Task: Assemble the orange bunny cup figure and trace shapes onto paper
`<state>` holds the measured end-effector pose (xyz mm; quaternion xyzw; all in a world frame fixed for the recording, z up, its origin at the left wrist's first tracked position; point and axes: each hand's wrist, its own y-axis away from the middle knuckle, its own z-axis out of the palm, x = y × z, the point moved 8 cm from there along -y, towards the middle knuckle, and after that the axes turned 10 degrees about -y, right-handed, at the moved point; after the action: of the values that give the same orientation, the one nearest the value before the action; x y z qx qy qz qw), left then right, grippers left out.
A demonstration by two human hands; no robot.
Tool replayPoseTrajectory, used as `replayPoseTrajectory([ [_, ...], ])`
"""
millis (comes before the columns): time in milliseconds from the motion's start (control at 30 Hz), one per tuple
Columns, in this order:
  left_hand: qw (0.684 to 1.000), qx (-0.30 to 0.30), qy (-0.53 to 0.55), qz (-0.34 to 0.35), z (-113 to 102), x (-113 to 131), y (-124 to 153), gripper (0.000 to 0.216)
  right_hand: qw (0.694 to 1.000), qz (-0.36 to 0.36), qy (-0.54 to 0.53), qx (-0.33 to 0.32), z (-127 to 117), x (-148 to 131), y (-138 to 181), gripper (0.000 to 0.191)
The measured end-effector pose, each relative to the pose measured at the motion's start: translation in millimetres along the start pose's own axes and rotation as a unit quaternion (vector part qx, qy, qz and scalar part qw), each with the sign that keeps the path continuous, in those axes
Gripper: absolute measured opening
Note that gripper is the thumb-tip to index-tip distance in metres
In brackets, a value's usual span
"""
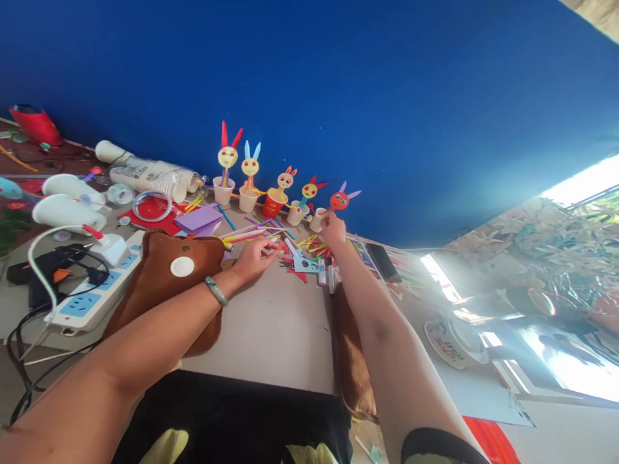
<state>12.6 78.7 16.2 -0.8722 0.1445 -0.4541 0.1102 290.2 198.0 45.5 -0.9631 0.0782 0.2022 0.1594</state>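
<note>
Right hand [334, 229] bends at the tapered white paper cup [316, 221], rightmost of five, grip unclear; left hand [256, 259] half-curls near thin multicoloured sticks [258, 231], its hold unreadable. One sideways bump could tip that light cup, top-heavy with a round orange rabbit face [340, 202] and pointed lilac ears [353, 194].

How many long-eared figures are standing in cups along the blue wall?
5. From left to right: a red-eared figure, a blue-eared figure, one in the red cup, a second red-eared figure, and a purple-eared figure at the right hand. None looks hidden.
</note>
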Motion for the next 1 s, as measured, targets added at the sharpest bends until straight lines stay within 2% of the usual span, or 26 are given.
replayPoseTrajectory([
  [333,0.999,0.001,0.032,0.007,2,-2,-1,0.015,0.999,0.009,0.027,-0.016,0,1,-1,0.031],
  [700,0.998,-0.009,0.054,0.008,6,-3,-2,0.013,0.999,0.017,0.043,-0.027,-11,5,12,0.048],
  [1000,0.998,-0.016,0.056,0.022,9,-6,-3,0.015,0.997,0.010,0.066,-0.042,-4,4,8,0.041],
])
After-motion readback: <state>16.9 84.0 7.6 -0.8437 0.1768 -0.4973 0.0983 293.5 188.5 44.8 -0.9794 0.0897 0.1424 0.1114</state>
